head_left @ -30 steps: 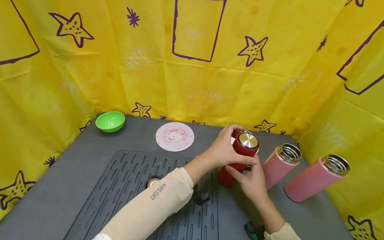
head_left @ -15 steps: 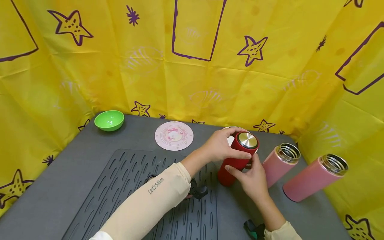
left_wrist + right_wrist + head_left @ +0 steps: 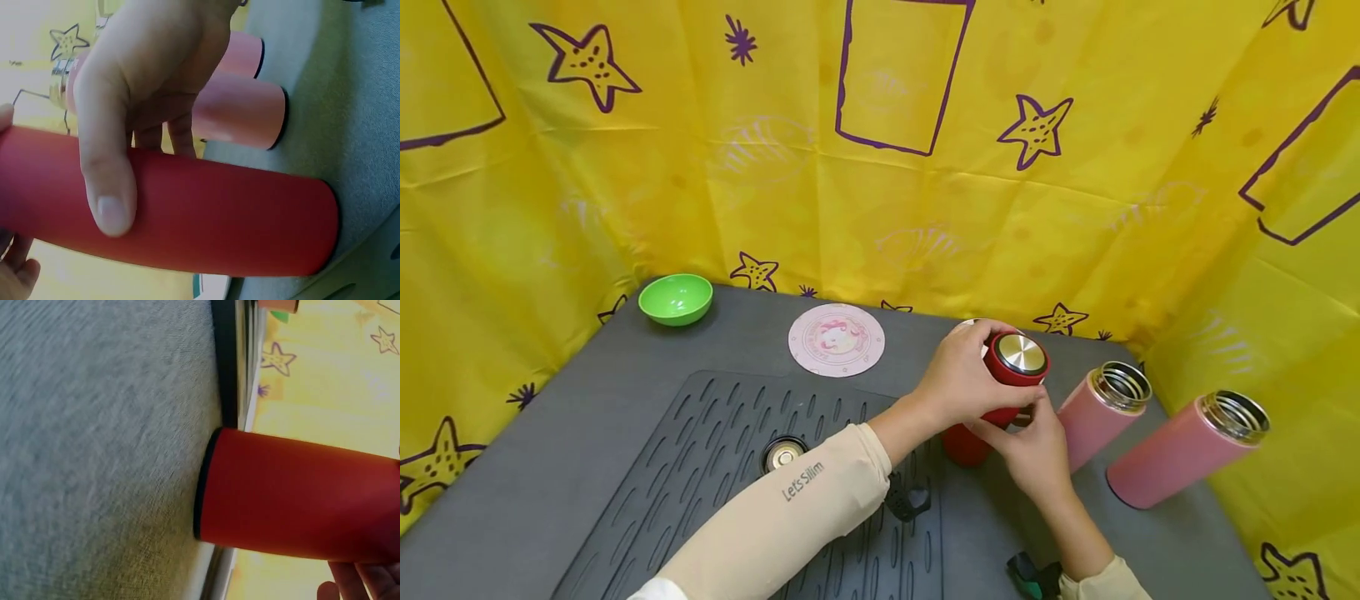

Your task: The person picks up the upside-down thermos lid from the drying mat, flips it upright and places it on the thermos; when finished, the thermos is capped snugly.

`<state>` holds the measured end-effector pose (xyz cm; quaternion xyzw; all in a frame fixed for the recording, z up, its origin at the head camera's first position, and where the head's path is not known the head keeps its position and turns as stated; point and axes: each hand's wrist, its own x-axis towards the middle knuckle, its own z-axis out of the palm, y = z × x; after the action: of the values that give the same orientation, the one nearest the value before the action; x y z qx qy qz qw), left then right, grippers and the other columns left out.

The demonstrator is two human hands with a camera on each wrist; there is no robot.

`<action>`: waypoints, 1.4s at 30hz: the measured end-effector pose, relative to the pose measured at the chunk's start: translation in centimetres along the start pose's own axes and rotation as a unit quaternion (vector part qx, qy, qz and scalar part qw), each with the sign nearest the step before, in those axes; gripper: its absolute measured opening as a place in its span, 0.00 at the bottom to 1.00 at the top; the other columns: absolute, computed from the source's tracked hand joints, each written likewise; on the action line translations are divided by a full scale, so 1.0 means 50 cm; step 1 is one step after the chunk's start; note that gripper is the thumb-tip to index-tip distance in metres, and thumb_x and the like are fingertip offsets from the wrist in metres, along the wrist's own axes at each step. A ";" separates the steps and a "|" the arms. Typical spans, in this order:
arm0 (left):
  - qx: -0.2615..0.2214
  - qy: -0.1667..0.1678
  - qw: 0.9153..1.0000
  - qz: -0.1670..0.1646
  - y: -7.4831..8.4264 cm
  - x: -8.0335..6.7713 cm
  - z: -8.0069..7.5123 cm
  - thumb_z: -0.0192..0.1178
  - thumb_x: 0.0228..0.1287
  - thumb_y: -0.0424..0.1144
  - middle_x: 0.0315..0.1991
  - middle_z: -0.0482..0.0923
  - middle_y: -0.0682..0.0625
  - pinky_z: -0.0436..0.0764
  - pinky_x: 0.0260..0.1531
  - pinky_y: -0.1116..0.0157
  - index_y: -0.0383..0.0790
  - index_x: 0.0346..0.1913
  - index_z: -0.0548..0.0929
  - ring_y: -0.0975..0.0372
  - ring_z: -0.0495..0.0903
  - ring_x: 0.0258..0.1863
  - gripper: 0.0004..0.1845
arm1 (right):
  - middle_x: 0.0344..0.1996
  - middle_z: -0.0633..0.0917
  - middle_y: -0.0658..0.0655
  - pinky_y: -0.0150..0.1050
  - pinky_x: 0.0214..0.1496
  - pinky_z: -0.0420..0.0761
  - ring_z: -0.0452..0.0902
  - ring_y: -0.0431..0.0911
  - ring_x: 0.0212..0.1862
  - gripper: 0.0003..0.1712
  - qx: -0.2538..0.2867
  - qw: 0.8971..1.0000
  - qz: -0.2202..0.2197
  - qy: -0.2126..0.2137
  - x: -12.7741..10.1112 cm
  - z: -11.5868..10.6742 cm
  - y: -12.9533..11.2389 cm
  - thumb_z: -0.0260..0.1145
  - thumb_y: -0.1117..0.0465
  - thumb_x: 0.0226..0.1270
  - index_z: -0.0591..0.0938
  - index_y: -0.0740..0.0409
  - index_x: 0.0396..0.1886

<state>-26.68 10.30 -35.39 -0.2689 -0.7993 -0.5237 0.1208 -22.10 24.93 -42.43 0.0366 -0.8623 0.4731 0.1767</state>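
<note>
- The left hand (image 3: 958, 379) has its fingers wrapped round the cap end of the red flask (image 3: 992, 400); the right hand (image 3: 1037, 454) grips the body below.
- The flask stands on the counter (image 3: 625, 392) near its far right corner, beside two open pink flasks (image 3: 1101, 412).
- Judgement: hold the body still and upright, turning only the cap.

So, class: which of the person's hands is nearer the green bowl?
Left. The left hand grips the red flask's top, on the side toward the bowl; the right hand holds the flask's far side.
</note>
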 end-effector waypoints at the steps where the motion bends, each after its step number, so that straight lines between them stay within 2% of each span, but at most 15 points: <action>1: -0.006 -0.005 1.000 -0.002 -0.003 0.001 -0.003 0.80 0.40 0.54 0.43 0.77 0.64 0.76 0.38 0.74 0.50 0.55 0.80 0.68 0.71 0.47 0.35 | 0.52 0.79 0.48 0.47 0.44 0.79 0.74 0.44 0.46 0.42 0.000 1.000 0.007 0.001 0.000 0.001 0.000 0.82 0.51 0.47 0.71 0.50 0.61; 6: -0.060 -0.065 0.996 -0.017 -0.021 0.011 -0.021 0.79 0.43 0.52 0.45 0.79 0.64 0.78 0.39 0.70 0.53 0.59 0.79 0.68 0.72 0.49 0.36 | 0.51 0.80 0.48 0.46 0.42 0.79 0.75 0.47 0.45 0.43 0.000 1.000 0.020 0.000 0.006 0.001 -0.003 0.82 0.47 0.46 0.70 0.47 0.61; 9: -0.105 -0.108 0.988 -0.020 -0.031 0.018 -0.030 0.78 0.47 0.48 0.47 0.78 0.63 0.79 0.41 0.68 0.54 0.62 0.78 0.67 0.72 0.51 0.35 | 0.53 0.79 0.49 0.50 0.44 0.79 0.75 0.48 0.46 0.45 0.004 1.000 0.018 -0.005 0.008 -0.001 -0.004 0.81 0.49 0.48 0.69 0.48 0.64; 12: -0.142 -0.124 0.982 -0.027 -0.034 0.016 -0.028 0.77 0.49 0.44 0.50 0.77 0.60 0.79 0.43 0.68 0.52 0.64 0.75 0.67 0.73 0.52 0.36 | 0.54 0.79 0.50 0.53 0.46 0.79 0.75 0.47 0.47 0.45 0.012 1.000 0.010 -0.011 0.009 0.000 -0.003 0.81 0.50 0.48 0.68 0.49 0.64; 15: -0.139 -0.102 0.984 -0.039 -0.022 0.006 -0.016 0.78 0.46 0.47 0.52 0.74 0.59 0.79 0.44 0.68 0.49 0.65 0.70 0.67 0.73 0.51 0.41 | 0.55 0.77 0.50 0.49 0.47 0.78 0.73 0.44 0.49 0.45 0.021 1.000 -0.009 -0.014 0.010 0.001 -0.001 0.81 0.53 0.49 0.68 0.52 0.64; 19: -0.066 -0.029 0.997 -0.033 -0.002 -0.005 0.002 0.79 0.41 0.54 0.51 0.72 0.57 0.78 0.42 0.70 0.48 0.59 0.71 0.66 0.71 0.51 0.42 | 0.55 0.77 0.49 0.42 0.46 0.77 0.72 0.42 0.49 0.44 0.016 0.999 -0.026 -0.009 0.008 0.000 0.003 0.81 0.56 0.49 0.69 0.53 0.64; 21: -0.033 0.002 0.999 -0.024 0.001 -0.006 0.007 0.80 0.40 0.55 0.48 0.74 0.58 0.77 0.41 0.72 0.49 0.56 0.74 0.66 0.70 0.50 0.39 | 0.54 0.78 0.49 0.41 0.46 0.77 0.73 0.42 0.48 0.43 0.005 1.000 -0.021 -0.006 0.006 0.000 0.004 0.81 0.55 0.49 0.70 0.52 0.64; 24: -0.028 0.013 0.999 -0.015 -0.002 -0.006 0.007 0.80 0.41 0.51 0.45 0.78 0.61 0.77 0.39 0.74 0.49 0.55 0.78 0.68 0.72 0.49 0.35 | 0.55 0.78 0.49 0.43 0.45 0.78 0.74 0.43 0.47 0.44 -0.012 1.000 -0.008 -0.007 0.003 0.000 0.003 0.81 0.53 0.49 0.69 0.51 0.64; 28: -0.088 -0.026 0.996 -0.022 -0.012 0.000 -0.003 0.81 0.41 0.48 0.45 0.80 0.62 0.78 0.39 0.73 0.49 0.58 0.80 0.69 0.76 0.47 0.36 | 0.53 0.79 0.50 0.48 0.43 0.79 0.75 0.45 0.45 0.43 -0.016 1.000 0.002 -0.004 0.003 0.000 0.000 0.81 0.50 0.48 0.70 0.51 0.62; 32: -0.151 -0.085 0.984 -0.041 -0.025 0.011 -0.016 0.80 0.45 0.44 0.46 0.80 0.60 0.80 0.40 0.70 0.48 0.61 0.79 0.68 0.78 0.46 0.36 | 0.50 0.81 0.50 0.50 0.42 0.79 0.76 0.47 0.43 0.43 -0.018 1.000 0.006 -0.001 0.004 -0.002 -0.004 0.81 0.49 0.48 0.69 0.49 0.62; 35: -0.177 -0.115 0.976 -0.059 -0.034 0.016 -0.021 0.78 0.47 0.41 0.46 0.80 0.59 0.81 0.39 0.68 0.49 0.62 0.78 0.67 0.78 0.45 0.35 | 0.51 0.81 0.49 0.49 0.42 0.80 0.77 0.47 0.43 0.44 -0.019 1.000 0.007 -0.003 0.004 -0.002 -0.004 0.81 0.49 0.48 0.69 0.48 0.63; 42: -0.206 -0.131 0.967 -0.070 -0.045 0.016 -0.017 0.77 0.50 0.38 0.47 0.79 0.59 0.81 0.40 0.67 0.50 0.63 0.78 0.66 0.77 0.46 0.34 | 0.53 0.79 0.49 0.46 0.42 0.80 0.76 0.47 0.44 0.44 -0.006 1.000 0.015 -0.011 0.002 -0.002 -0.003 0.80 0.49 0.50 0.68 0.47 0.64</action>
<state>-28.67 9.09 -36.38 -0.2981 -0.6998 -0.6442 -0.0799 -22.15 24.96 -42.20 0.0277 -0.8673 0.4705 0.1601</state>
